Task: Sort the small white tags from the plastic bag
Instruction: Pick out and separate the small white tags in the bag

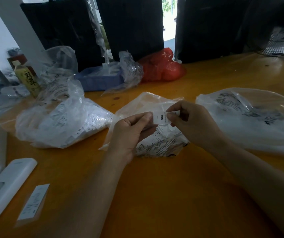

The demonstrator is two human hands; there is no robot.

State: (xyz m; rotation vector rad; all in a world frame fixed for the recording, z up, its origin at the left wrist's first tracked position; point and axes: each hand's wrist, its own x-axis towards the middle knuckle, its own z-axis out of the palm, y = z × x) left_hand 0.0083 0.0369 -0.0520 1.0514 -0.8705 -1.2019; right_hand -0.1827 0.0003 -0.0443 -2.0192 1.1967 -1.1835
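Both hands up over the middle plastic bag [148, 107] on the orange surface [163, 194]. Left hand [131, 133] and right hand [191, 122] each pinch a small white tag [161, 117] marked XXL, left grip on its left edge, right grip on its right edge; tag held just above the bag. More tags visible loose inside that bag. Second bag of tags [60, 122] lies left, third bag [251, 117] right, both apart from the hands. Blue tray [100, 81] and red bag [161, 67] at the back, bottle [28, 78] far left, white remote [5, 188] near left.
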